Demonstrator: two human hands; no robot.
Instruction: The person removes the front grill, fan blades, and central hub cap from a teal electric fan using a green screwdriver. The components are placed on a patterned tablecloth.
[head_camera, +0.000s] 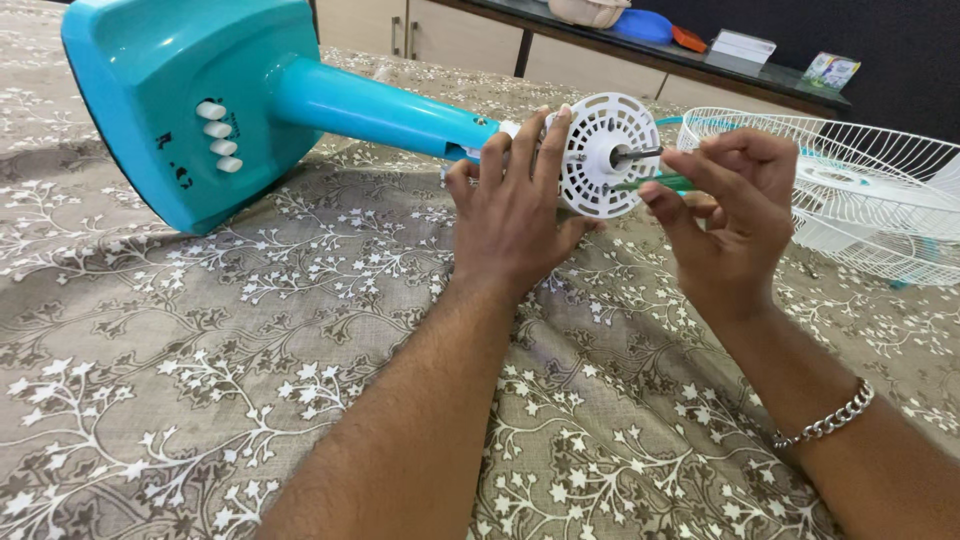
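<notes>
Nearest, two forearms reach over the patterned bedspread (200, 400), a chain bracelet (825, 420) on the right wrist. The left hand (515, 205) wraps around the white motor housing (600, 150), fingers closed on its rim. The right hand (735, 215) pinches a green-handled screwdriver (660, 184) against the housing's face — beside the shaft (640, 154). Beyond, the turquoise fan stand (200, 100) lies tipped towards the far-left corner; the white wire grille (860, 190) rests at the right edge.

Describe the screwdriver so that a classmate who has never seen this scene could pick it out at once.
Start at the turquoise fan lying on the patterned bedspread and follow its neck to the white motor disc. The screwdriver meets that disc, pinched in the right hand. Its green handle sets it apart from the metal shaft just above.
</notes>
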